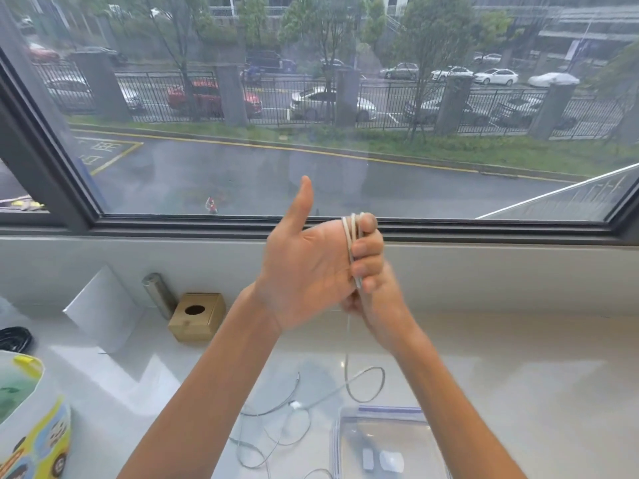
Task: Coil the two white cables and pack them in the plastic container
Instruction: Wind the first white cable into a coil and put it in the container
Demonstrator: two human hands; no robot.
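Observation:
My left hand is raised in front of the window, palm toward me, thumb up. Several turns of a white cable are wound around its curled fingers. My right hand sits just behind and below it, pinching the same cable. The free length drops to the counter and ends in a loop. A second white cable lies in loose tangles on the counter with a white plug showing. A clear plastic zip bag with a blue strip lies flat at the lower right with small white items inside.
A small cardboard box with a round hole and a metal cylinder stand against the back ledge at the left. A white sheet leans there too. A colourful bag and a black cable sit at the far left.

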